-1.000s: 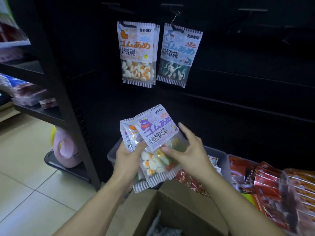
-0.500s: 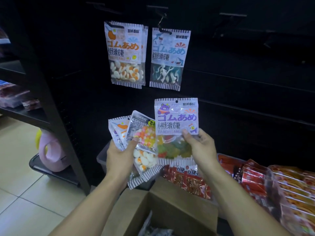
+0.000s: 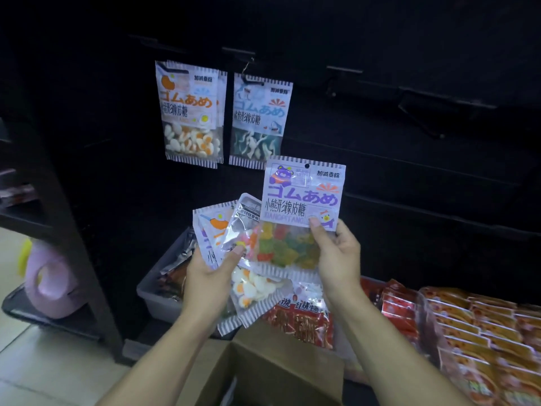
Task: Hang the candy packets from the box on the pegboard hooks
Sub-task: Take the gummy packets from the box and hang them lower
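My right hand (image 3: 336,259) pinches a purple bear-gummy packet (image 3: 301,197) upright by its lower right edge, just below the hanging packets. My left hand (image 3: 207,276) grips a fanned bunch of candy packets (image 3: 234,235) beside it. On the black pegboard (image 3: 380,142) hang egg-gummy packets (image 3: 188,112) on one hook and a blue shark-gummy packet (image 3: 259,118) on the hook to their right. Empty hooks (image 3: 344,70) stick out further right. The open cardboard box (image 3: 263,373) sits below my arms.
A grey bin (image 3: 155,291) of snack bags stands under the pegboard. Red and orange snack packs (image 3: 468,332) fill the lower right. A dark shelf unit (image 3: 67,230) stands on the left, with a pink jug (image 3: 49,285) on its bottom tray above the tiled floor.
My right hand pulled the bear-gummy packet out of the bunch and raised it upright to the right. My left hand kept hold of the other packets. The view shifted left and down.
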Available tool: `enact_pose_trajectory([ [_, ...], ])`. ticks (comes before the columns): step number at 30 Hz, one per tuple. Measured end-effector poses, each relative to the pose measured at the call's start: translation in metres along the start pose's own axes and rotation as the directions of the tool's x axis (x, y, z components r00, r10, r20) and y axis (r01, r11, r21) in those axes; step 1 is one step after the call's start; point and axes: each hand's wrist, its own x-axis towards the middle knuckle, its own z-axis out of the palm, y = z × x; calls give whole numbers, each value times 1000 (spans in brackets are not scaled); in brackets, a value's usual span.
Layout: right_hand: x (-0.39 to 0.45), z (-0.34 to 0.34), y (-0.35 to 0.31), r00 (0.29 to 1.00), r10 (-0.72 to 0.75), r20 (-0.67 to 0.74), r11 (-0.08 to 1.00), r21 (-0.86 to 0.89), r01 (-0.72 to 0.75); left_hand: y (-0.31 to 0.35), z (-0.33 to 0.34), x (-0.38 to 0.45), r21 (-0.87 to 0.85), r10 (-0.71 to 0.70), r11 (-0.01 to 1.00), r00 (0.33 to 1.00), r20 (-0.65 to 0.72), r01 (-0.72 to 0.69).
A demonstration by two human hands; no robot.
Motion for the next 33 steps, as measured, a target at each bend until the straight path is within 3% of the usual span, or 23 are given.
enact_pose_trajectory([
  [7,6,-2,-31,995,-77,-56,997,-34,76,17,24,0,-81,80,994,996,49,-76],
  [15,36,6,-83,983,-177,-43,984,-19,177,26,36,-5,-142,-1,990,1000,5,2],
  [28,69,16,-91,995,-52,-85,996,-76,46,29,33,-8,-184,-76,980,997,-9,73],
  [33,124,25,-92,991,81,-107,990,-108,-93,31,38,-9,-159,-78,985,996,-34,72],
])
